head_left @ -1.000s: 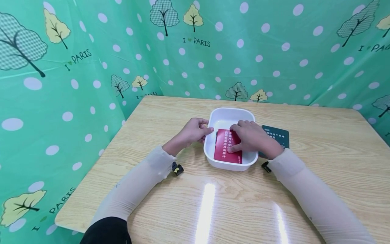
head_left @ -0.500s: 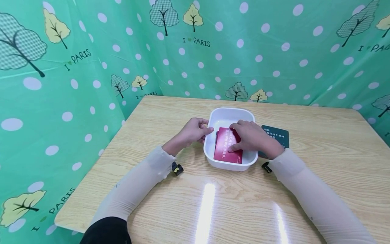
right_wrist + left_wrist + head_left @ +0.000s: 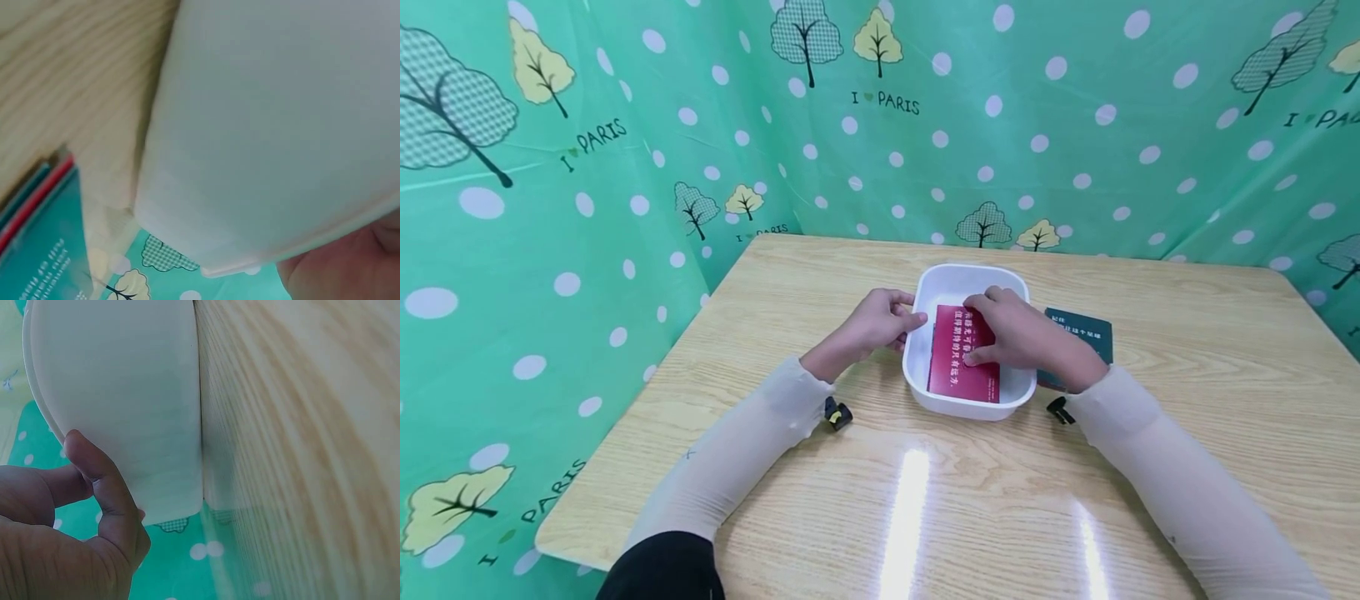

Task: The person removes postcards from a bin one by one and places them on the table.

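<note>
A white plastic tub (image 3: pixel 934 287) stands on the table. My left hand (image 3: pixel 880 321) pinches its left rim, thumb on top; in the left wrist view the bent fingers (image 3: pixel 103 481) lie against the outer wall. Inside the tub is a red notebook (image 3: pixel 951 354) with white Chinese lettering, a dark edge showing beneath its left side. My right hand (image 3: pixel 1018 329) reaches over the right rim and grips this notebook, fingers at its far edge and thumb on its cover. In the right wrist view the tub wall hides the notebook and most of the hand.
Right of the tub lies a small stack of thin notebooks, a dark green notebook (image 3: pixel 1086 332) on top and a red one (image 3: pixel 37 200) below it. Black wrist-camera parts (image 3: pixel 837 414) show under each sleeve. A green patterned curtain (image 3: pixel 880 167) hangs behind the table.
My right hand has shifted slightly, and the red notebook's far edge has risen toward the back of the tub. The left hand and the tub have stayed in place.
</note>
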`<state>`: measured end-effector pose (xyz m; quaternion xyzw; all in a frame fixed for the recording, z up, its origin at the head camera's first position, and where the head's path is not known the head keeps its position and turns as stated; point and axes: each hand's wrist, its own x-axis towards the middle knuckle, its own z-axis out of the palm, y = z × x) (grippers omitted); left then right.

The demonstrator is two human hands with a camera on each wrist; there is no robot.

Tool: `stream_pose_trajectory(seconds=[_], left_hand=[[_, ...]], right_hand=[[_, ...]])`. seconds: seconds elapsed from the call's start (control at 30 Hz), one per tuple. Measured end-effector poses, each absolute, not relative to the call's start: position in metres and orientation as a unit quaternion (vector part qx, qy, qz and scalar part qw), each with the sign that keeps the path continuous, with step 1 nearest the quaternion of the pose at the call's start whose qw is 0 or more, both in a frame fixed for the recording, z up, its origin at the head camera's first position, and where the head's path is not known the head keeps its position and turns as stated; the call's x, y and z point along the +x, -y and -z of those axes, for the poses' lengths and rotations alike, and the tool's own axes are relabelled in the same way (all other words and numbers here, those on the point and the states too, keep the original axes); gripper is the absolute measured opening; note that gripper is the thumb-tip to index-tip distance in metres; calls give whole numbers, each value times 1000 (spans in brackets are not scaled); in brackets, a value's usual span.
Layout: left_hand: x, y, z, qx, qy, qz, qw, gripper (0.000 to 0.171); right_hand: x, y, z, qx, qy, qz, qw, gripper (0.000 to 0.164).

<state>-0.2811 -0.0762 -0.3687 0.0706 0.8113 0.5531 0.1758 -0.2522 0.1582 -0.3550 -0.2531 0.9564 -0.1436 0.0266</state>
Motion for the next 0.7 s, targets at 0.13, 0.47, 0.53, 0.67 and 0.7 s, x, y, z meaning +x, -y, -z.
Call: stream_pose_trajectory(seconds=[0.13,0.47,0.53,0.67,0.7], left_hand=[[-281,76,369,67,-812,-552,176,45],[-281,75,368,67,-808,-558,176,42],[-281,75,368,68,-807,-559,177,42],[-281,75,369,69,-806,-561,179,42],[-281,75,369,69,-806,-561,179,43]], right_hand=[[-249,-159,349,-254,-955,151,15,86],[-243,-162,332,-300,-933,195,-25,43],[-242,-163,329,-305,-927,217,-22,29],[-236,-164,321,-302,-919,255,-12,19],[-235,-164,319,-301,-917,261,-12,18]])
